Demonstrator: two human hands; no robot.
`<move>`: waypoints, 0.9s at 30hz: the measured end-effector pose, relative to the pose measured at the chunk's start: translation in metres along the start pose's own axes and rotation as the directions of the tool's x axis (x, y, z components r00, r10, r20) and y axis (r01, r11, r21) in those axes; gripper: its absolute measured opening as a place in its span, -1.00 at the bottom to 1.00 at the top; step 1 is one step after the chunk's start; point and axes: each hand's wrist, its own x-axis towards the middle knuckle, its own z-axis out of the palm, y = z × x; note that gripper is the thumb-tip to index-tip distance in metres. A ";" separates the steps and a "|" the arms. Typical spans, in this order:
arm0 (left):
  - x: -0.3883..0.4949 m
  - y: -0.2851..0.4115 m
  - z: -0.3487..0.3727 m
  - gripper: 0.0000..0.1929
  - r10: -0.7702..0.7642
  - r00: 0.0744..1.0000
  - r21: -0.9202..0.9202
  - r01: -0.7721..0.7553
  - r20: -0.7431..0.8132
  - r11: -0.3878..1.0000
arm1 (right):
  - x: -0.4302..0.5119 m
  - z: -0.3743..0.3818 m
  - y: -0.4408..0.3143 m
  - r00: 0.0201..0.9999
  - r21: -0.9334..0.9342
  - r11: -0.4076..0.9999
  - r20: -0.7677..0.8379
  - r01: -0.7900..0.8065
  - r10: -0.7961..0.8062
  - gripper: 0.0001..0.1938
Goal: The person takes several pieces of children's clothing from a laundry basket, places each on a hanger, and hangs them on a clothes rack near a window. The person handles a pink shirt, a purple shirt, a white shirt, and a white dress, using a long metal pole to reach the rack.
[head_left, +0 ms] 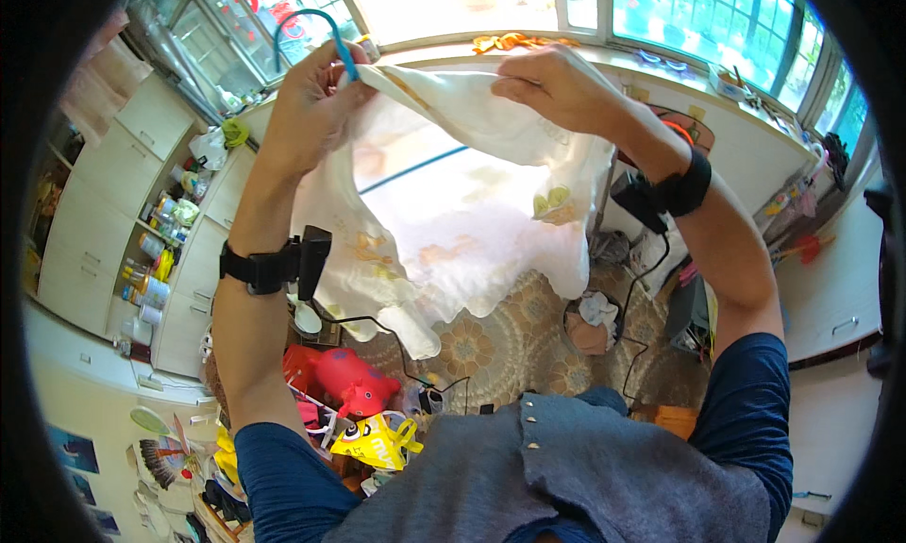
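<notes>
A white garment (488,281) with a leaf and flower print hangs in front of me, lit from behind by the window. My left hand (322,104) grips its upper left edge together with a blue clothes hanger (311,14), whose hook curves up above the fingers. The hanger's straight bar (414,169) shows through the garment's wide opening. At the upper right, my right hand (548,83) pinches the garment's edge between thumb and fingers. Whether the hanger's right end sits inside the cloth is hidden. Both wrists wear black straps with small box-shaped devices.
A windowsill (453,51) runs along the far side, with an orange cloth (520,42) on it. Cabinets with stocked shelves (159,235) stand at left. On the patterned floor are a red inflatable animal toy (354,382), a yellow bag (375,440) and a bin (593,323).
</notes>
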 end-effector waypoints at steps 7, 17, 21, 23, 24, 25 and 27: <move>-0.026 -0.008 -0.005 -0.90 -0.170 0.963 0.245 0.220 -0.210 0.944 | -0.010 0.011 -0.003 0.996 -0.044 0.997 -0.058 -0.064 0.062 -0.78; -0.031 -0.018 0.030 -0.82 -0.030 0.875 0.201 0.144 -0.483 0.969 | -0.025 0.024 -0.008 0.991 -0.026 0.995 -0.096 -0.101 0.098 -0.81; -0.037 -0.025 0.034 -0.70 -0.110 0.966 0.339 0.188 -0.236 0.922 | -0.032 0.019 -0.010 0.981 -0.034 0.983 -0.073 -0.182 0.179 -0.80; -0.045 -0.027 0.025 -0.69 -0.194 0.977 0.295 0.212 -0.089 0.932 | -0.036 0.015 -0.010 0.983 -0.045 0.984 -0.070 -0.174 0.170 -0.79; -0.052 -0.028 0.017 -0.70 -0.242 0.970 0.289 0.240 -0.028 0.927 | -0.038 0.012 -0.009 0.977 -0.039 0.980 -0.095 -0.195 0.191 -0.79; -0.056 -0.028 0.007 -0.72 -0.286 0.958 0.285 0.265 0.034 0.921 | -0.040 0.009 -0.007 0.974 -0.037 0.978 -0.111 -0.204 0.198 -0.79; -0.076 -0.034 -0.002 -0.79 -0.246 0.969 0.261 0.244 -0.024 0.934 | -0.044 0.004 -0.002 0.969 -0.033 0.977 -0.136 -0.211 0.204 -0.79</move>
